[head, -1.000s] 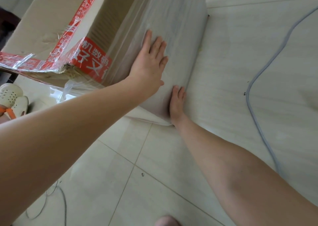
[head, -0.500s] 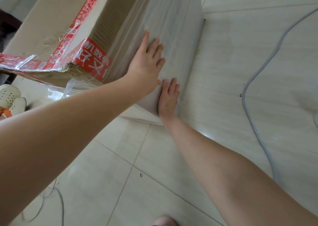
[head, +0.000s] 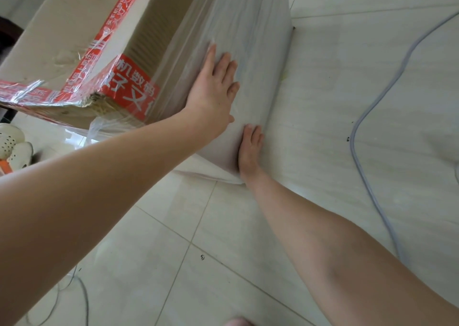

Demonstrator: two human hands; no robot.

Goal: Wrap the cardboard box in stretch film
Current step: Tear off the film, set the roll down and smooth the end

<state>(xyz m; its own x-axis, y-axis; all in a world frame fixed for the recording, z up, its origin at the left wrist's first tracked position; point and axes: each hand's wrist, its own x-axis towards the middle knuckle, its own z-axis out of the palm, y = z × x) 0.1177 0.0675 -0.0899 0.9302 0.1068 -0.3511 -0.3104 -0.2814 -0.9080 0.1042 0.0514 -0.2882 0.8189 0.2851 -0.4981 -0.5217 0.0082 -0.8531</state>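
A: Obs. 1: where is the cardboard box (head: 74, 40), and what are the hands doing?

B: The box stands on the tiled floor (head: 347, 77), ahead of both hands. Stretch film (head: 248, 15) covers the side face under the fingers. The top, up and left of them, is bare card with red tape (head: 109, 28). The left hand (head: 213, 90) lies flat on the film, fingers (head: 211, 57) straight and gripping nothing. The right hand (head: 249, 149) is just below it at the box's lower corner, fingers (head: 255, 133) straight, pressing film to card. A loose film edge trails on the floor beside the right wrist.

A: Handling estimate?

B: The box looks large and stiff, and the corner near the tape is crushed. Weight unknown, contents hidden. The film is thin, soft and clingy — likely to wrinkle or tear if pinched hard. Judgement: smooth it with flat palms outward from the fingers, take the loose edge by its corner, and shift the box by its bottom edges, not by the film.

A: Hazards?

B: Grey cable (head: 360, 117) on the floor, right of the fingers — a possible snag.
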